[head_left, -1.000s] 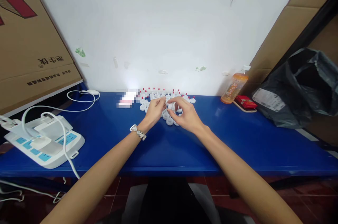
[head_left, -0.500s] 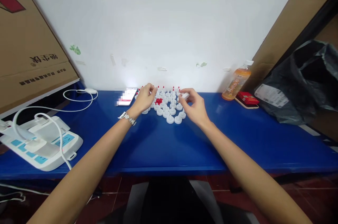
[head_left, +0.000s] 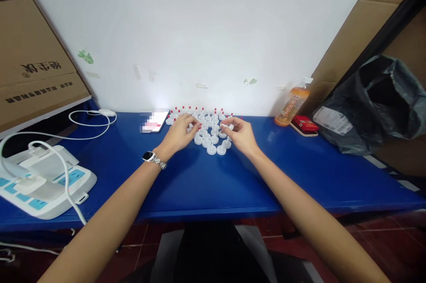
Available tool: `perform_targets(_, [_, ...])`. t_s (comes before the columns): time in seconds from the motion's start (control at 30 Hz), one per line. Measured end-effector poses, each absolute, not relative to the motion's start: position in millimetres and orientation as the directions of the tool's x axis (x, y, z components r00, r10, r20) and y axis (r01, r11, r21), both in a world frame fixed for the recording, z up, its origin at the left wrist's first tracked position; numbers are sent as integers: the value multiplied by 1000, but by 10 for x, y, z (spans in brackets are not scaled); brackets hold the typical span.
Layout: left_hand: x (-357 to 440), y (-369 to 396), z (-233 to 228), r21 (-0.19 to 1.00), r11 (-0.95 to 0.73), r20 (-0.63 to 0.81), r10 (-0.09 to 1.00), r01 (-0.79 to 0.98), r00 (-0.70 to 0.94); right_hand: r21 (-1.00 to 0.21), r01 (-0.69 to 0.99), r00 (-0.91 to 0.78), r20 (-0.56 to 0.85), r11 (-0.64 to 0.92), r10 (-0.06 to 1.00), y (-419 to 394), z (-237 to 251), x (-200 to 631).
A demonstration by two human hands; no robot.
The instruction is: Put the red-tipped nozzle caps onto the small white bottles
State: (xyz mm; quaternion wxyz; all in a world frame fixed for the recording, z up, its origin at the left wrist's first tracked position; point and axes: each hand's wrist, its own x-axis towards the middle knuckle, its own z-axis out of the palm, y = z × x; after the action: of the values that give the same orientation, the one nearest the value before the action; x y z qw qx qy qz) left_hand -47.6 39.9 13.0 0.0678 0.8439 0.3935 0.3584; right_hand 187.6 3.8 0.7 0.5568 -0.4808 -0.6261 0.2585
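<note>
My left hand, with a watch on its wrist, reaches over the white nozzle caps. Its thumb and forefinger are pinched around a small red tip cap, and the hand hides much of what lies beneath. My right hand grips a white nozzle cap turned on its side, its end facing left. Between and in front of the hands stand many white nozzle caps without red tips. Behind them, a row of white caps bears red tips.
A phone lies left of the caps; farther left are a power strip and a white cable. On the right stand an orange drink bottle, a red box on another phone, and a dark plastic bag. A wall rises behind the blue table.
My left hand has come down and right over where the loose red tips lay, covering them. My right hand has shifted slightly left with its white cap. The view has moved a little.
</note>
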Motion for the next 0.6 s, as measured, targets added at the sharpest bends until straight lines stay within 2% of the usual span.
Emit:
perform_targets(0.17, [-309, 195, 59, 438, -782, 510, 623, 443, 594, -805, 446, 55, 461, 391, 886, 32, 34, 1878])
perform_targets(0.37, [-227, 103, 41, 437, -800, 428, 587, 412, 687, -645, 649, -76, 473, 404, 878, 50, 81, 1955])
perform_targets(0.5, [-286, 143, 93, 444, -796, 413, 589, 411, 695, -619, 619, -165, 498, 483, 851, 31, 94, 1965])
perform_targets(0.6, [-363, 175, 154, 433, -769, 371, 628, 471, 684, -583, 610, -166, 568, 537, 806, -9, 102, 1940])
